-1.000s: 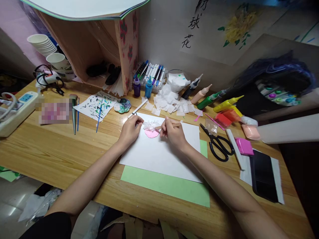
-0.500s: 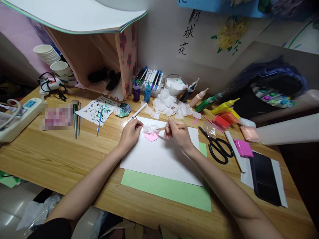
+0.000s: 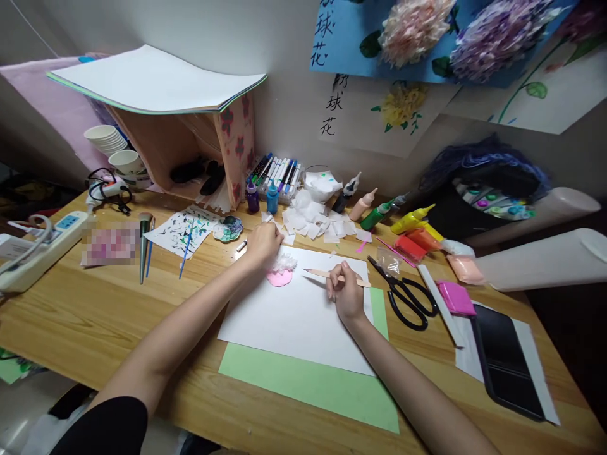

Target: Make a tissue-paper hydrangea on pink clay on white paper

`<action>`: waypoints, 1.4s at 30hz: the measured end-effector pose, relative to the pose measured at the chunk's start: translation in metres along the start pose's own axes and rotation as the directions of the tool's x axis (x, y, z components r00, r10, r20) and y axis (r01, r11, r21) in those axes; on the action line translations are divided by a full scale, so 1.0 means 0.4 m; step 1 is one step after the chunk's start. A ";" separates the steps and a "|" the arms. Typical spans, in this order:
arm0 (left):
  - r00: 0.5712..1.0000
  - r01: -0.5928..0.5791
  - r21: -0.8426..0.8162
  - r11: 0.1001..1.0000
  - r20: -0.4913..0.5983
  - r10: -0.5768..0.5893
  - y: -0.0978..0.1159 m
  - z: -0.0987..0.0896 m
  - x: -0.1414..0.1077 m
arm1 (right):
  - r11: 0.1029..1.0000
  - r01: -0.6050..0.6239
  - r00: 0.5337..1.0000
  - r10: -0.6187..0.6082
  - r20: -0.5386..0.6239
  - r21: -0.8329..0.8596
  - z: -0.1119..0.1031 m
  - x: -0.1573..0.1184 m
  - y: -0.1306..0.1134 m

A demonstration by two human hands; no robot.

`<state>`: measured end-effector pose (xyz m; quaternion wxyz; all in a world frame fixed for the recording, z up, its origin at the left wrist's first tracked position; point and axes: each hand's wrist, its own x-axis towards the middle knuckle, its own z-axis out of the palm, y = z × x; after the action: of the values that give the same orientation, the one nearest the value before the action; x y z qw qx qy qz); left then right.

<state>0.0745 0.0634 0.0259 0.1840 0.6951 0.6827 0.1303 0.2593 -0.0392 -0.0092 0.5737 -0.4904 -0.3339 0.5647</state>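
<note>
My right hand (image 3: 346, 287) is closed round a wooden pencil (image 3: 317, 273), held over the right part of the white sheet (image 3: 294, 322). On that sheet lies a pink round piece (image 3: 279, 278) with a ruffled white paper cluster (image 3: 286, 261) along its upper side. My left hand (image 3: 265, 243) reaches past the sheet's top edge, beside the pile of small white paper squares (image 3: 308, 215). Its fingers are bent together, and whether anything is between the fingertips is hidden. A green sheet (image 3: 308, 392) lies under the white one.
Black scissors (image 3: 408, 294), a magenta packet (image 3: 456, 297) and a black phone-like object (image 3: 507, 360) lie to the right. Paint bottles (image 3: 377, 215) and a marker box (image 3: 279, 172) stand behind. Brushes (image 3: 143, 249) and a paint-marked paper (image 3: 177, 230) are at left.
My left hand has moved from beside the white cluster to the paper squares. My right hand has drawn back to the right with the pencil. The view has tilted up.
</note>
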 end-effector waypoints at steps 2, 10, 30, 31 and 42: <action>1.000 -0.015 -0.019 1.000 -0.008 0.015 -0.007 -0.004 -0.001 | 1.000 -0.003 1.000 0.003 0.002 0.009 0.001 -0.001 -0.002; 0.974 -0.205 -0.216 0.955 -0.141 0.178 -0.037 -0.048 -0.007 | 0.999 0.031 0.999 -0.031 0.022 0.015 -0.003 -0.001 0.002; 0.985 -0.160 -0.417 0.895 -0.126 0.117 -0.028 0.032 -0.268 | 0.879 0.375 0.906 -0.281 0.317 -0.295 -0.005 -0.050 0.008; 0.982 -0.171 -0.391 0.904 -0.139 0.125 -0.027 0.033 -0.268 | 0.839 0.420 0.883 -0.289 0.370 -0.347 -0.003 -0.052 0.009; 0.959 -0.242 -0.327 0.913 -0.220 0.175 -0.031 0.042 -0.262 | 0.617 0.654 0.715 -0.315 0.624 -0.438 0.012 -0.039 0.010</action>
<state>0.0672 -0.0425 0.0127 0.2252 0.7049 0.5841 0.3334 0.2514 -0.0540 -0.0090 0.4049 -0.3797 -0.7601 0.3378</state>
